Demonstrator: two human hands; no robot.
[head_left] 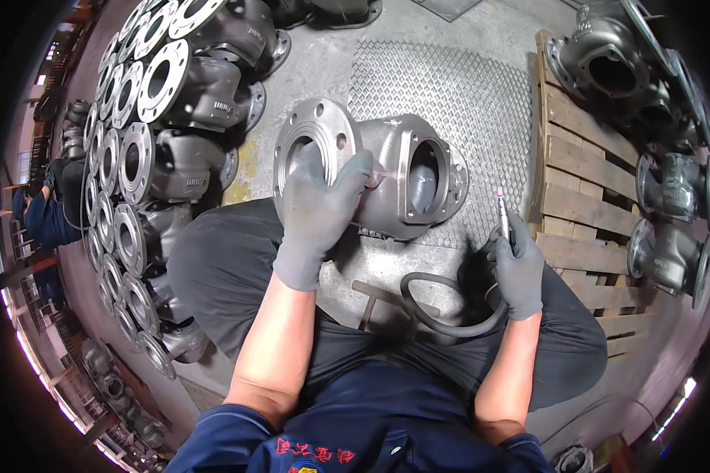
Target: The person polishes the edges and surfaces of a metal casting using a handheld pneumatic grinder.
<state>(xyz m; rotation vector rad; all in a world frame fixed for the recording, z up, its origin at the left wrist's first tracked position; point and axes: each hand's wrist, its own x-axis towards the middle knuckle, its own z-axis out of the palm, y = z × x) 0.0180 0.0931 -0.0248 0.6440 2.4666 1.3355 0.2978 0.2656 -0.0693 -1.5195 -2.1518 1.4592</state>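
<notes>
Concrete floor [465,24] fills most of the view, with a diamond-tread steel plate [450,94] set into it straight ahead of me. Left side: long stack of grey cast valve bodies [173,158], round bolt-hole flanges facing up, rows running from top left down past my knee. Right side: wooden pallet [584,165] with more valve bodies [607,63] along its far edge. Another person in blue [47,213] at far left, crouched, hands not clear.

I'm sitting, dark trousers, knees spread. Between them and just ahead, resting on the tread plate: the valve body [386,173] I'm working, lying on its side, big round flange toward my left, square-ish open port facing right.

My left hand [319,209], grey glove, is laid flat and wrapped over the near side of the valve body just behind the flange, fingers spread on the casting, gripping it. My right hand [517,272], grey glove, is closed around a slim pencil grinder [502,213], tip with a small pink stone pointing up, just right of the valve body, not touching it. Black air hose [442,311] loops from the grinder across the floor between my legs. Hands well apart.
</notes>
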